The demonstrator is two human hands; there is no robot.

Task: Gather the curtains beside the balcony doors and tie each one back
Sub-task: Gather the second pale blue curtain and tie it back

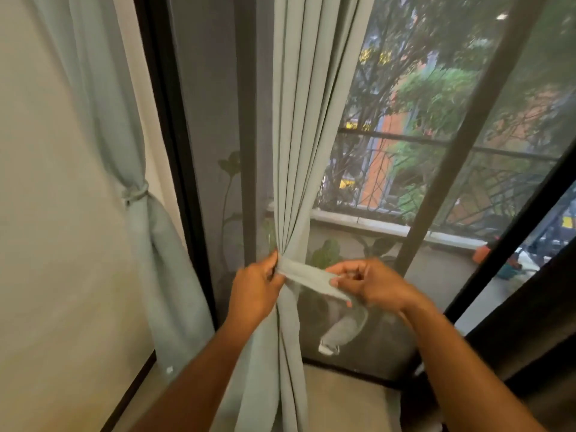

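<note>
Head view: we are mid-tie on the gathered centre curtain (294,188). Our left hand (257,285) grips its bunched waist; our right hand (371,283) pinches the tieback strap (311,277). The left curtain (156,244) already looks tied. Next we likely wrap and fasten.

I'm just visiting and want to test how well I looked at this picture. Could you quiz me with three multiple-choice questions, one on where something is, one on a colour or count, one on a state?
1. Where is the curtain that is already tied back?
A. by the wall on the left
B. on the floor
C. outside on the balcony

2. What colour is the fabric tie-back strip?
A. red
B. pale green
C. black

3. What is the right hand doing?
A. hanging idle
B. pressing the glass
C. pinching the strip

Answers:
1 A, the tied pale green curtain hangs cinched beside the wall.
2 B, the fabric tie-back strip matches the gathered middle curtain.
3 C, the right hand pinches it; the left hand grips the bunch.
</note>
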